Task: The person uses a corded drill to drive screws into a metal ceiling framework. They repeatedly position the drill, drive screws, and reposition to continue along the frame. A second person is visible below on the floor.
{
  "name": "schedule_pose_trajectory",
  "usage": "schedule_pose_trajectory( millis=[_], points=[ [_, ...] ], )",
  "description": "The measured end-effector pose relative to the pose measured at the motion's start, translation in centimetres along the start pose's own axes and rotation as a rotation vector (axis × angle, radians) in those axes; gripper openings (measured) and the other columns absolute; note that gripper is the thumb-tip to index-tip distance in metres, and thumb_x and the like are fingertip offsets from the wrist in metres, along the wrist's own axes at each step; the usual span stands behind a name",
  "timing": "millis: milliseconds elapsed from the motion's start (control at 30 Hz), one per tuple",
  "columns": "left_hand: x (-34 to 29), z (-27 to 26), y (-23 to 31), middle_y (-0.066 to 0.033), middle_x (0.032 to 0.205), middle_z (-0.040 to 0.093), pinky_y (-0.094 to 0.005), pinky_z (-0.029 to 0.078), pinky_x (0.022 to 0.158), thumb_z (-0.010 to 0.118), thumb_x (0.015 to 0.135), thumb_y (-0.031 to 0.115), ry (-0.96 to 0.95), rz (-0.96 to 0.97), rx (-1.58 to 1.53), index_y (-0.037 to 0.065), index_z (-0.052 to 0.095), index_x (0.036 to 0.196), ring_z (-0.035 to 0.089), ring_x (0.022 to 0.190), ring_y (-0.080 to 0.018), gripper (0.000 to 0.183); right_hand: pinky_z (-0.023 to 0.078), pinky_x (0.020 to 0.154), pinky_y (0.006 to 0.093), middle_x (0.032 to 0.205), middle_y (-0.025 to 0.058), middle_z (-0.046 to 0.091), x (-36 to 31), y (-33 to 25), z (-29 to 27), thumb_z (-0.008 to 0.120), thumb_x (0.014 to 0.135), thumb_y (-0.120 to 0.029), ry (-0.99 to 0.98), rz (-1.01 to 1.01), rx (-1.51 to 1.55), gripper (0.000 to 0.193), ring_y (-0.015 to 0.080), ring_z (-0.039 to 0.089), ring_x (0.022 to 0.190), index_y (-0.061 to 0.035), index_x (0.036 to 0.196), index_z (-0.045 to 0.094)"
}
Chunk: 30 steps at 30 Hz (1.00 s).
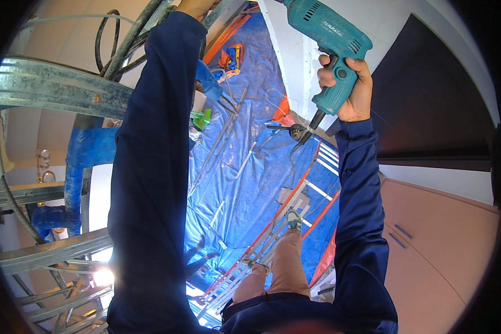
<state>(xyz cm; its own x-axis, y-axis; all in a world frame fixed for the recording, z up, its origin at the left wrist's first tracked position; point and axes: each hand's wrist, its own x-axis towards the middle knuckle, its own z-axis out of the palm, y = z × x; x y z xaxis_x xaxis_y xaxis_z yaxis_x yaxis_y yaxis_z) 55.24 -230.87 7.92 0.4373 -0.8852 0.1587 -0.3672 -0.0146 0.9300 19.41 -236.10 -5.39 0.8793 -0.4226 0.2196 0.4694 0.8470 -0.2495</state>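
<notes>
Above creased tarp [261, 186], right grip [359, 92] holds vented drill [333, 33].

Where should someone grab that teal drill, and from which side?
Best by the handle of the teal drill, probably from the person's right, as the right hand does. The slim handle angles off the bulkier, vented body, so a hand can wrap round it; the cord leaves its far end.

A white light [103, 277] glares at lower left; fisheye distortion bows edges into black.
</notes>
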Motion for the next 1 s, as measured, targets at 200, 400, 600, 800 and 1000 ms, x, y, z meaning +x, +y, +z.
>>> schedule_pose_trajectory(
  millis=[200,400,600,800,1000],
  points=[
    [-0.5,0.4,0.8,0.0079,0.059,0.041,-0.0249,0.023,0.043,0.05,0.099,0.012,0.014,-0.019,0.06,0.018,0.052,0.076,0.034,0.047,-0.0054,0.024,0.052,0.067,0.0303,0.105,0.02,0.059,0.1,0.4,-0.3,0.057,0.094,-0.021,0.006,-0.029,0.004,0.046,0.0245,0.057,0.082,0.0049,0.131,0.048],
    [0.1,0.3,0.2,0.0082,0.06,0.043,-0.0248,0.026,0.044,0.052,0.098,0.013,0.046,0.021,0.118,0.017,0.055,0.075,0.037,0.049,-0.0056,0.024,0.052,0.067,0.0305,0.104,0.0196,0.059,0.0,0.8,-0.4,0.058,0.094,-0.02,-0.013,-0.021,0.034,0.046,0.0248,0.057,0.082,0.005,0.13,0.048],
    [1.2,-0.2,-1.3,0.0077,0.06,0.045,-0.0248,0.028,0.047,0.054,0.098,0.013,0.032,0.109,0.092,0.015,0.059,0.077,0.038,0.05,-0.0059,0.021,0.051,0.067,0.0302,0.103,0.0196,0.06,-0.2,1.3,-0.6,0.058,0.094,-0.021,0.001,-0.041,0.023,0.046,0.0249,0.057,0.082,0.0056,0.13,0.048],
    [0.6,0.6,-0.6,0.0072,0.061,0.047,-0.0251,0.028,0.047,0.055,0.098,0.014,0.059,0.128,0.117,0.013,0.06,0.078,0.038,0.05,-0.0055,0.021,0.052,0.067,0.0304,0.104,0.0196,0.061,-0.3,1.3,-0.6,0.059,0.094,-0.02,-0.003,-0.051,0.008,0.047,0.0247,0.057,0.082,0.0055,0.132,0.048],
    [0.1,0.8,-0.2,0.0069,0.06,0.046,-0.0254,0.027,0.044,0.055,0.098,0.015,0.066,0.089,0.111,0.014,0.058,0.076,0.037,0.047,-0.0063,0.022,0.052,0.067,0.0304,0.104,0.0195,0.061,-0.3,1.5,-0.6,0.058,0.094,-0.02,-0.017,-0.058,0.019,0.048,0.0244,0.057,0.082,0.0051,0.133,0.047]
  ],
)
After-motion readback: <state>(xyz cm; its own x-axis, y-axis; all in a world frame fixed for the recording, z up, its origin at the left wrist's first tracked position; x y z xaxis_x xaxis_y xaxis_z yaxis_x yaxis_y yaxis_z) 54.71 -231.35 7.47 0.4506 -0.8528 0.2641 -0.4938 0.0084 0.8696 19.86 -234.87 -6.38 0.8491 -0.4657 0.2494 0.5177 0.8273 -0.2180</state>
